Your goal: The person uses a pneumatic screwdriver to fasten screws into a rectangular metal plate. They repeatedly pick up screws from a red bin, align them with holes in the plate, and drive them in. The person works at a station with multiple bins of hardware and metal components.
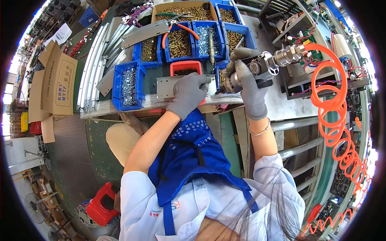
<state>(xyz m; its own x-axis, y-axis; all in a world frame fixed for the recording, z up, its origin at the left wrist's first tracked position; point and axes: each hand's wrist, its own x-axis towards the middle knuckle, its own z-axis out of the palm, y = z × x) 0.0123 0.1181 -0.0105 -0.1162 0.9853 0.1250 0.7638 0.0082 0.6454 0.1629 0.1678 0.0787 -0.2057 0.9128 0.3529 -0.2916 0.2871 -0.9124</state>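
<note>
We see the left hand (189, 93), gloved grey, palm down with fingers curled over a grey metal bracket (171, 86), pressing it flat on the surface (120, 106) edge. Its bare forearm reaches up from the body. The right hand (247, 86), also gloved, is wrapped around a pneumatic driver (261, 66), tip angled down-left at the bracket's right end. An orange coiled hose (333, 104) trails off the tool. Blue bins (128, 84) of screws sit just behind.
</note>
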